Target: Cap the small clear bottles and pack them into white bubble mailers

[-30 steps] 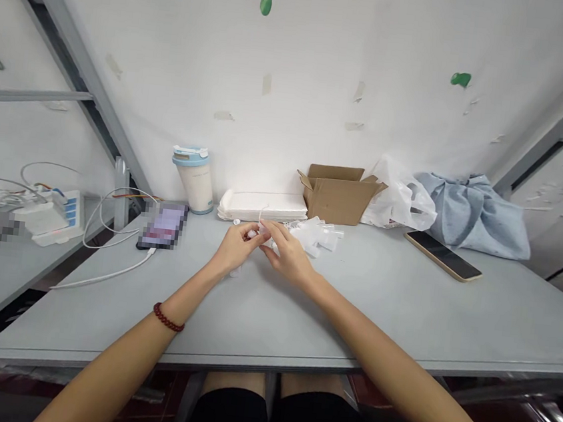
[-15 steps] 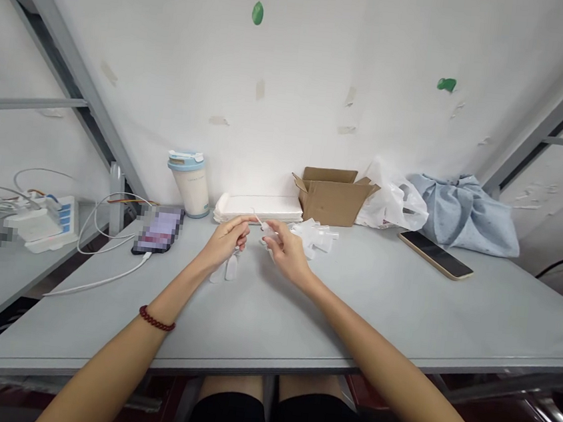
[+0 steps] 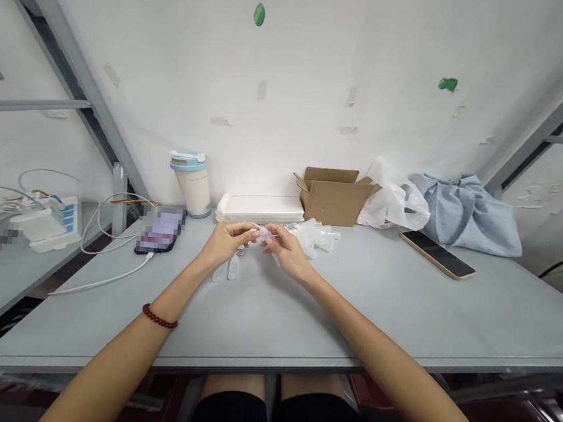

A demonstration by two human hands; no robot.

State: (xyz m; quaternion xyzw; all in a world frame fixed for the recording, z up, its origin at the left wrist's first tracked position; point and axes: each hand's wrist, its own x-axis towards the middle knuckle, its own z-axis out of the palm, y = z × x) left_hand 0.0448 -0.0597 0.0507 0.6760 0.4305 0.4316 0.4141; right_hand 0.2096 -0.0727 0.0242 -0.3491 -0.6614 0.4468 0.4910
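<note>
Over the middle of the table, my left hand (image 3: pixel 226 242) and my right hand (image 3: pixel 288 250) meet with fingertips pinched on a small translucent white plastic piece (image 3: pixel 262 232). Its exact kind is too small to make out, and fingers cover part of it. Below my left hand lie flat, pale, round-ended plastic pieces (image 3: pixel 234 268), partly hidden by the hand. A loose pile of clear and white plastic pieces (image 3: pixel 320 236) rests just beyond my right hand.
At the back stand a cup with a blue lid (image 3: pixel 193 185), a stack of white trays (image 3: pixel 262 207), an open cardboard box (image 3: pixel 337 200), a white plastic bag (image 3: pixel 393 199) and a blue cloth bundle (image 3: pixel 467 214). Phones lie left (image 3: pixel 163 229) and right (image 3: pixel 436 254); a white cable (image 3: pixel 102 286) crosses the left side.
My hands have come closer together. My left fingertips now meet the right ones at the plastic piece; a thin strip stuck out between the hands before. The view has shifted slightly.
</note>
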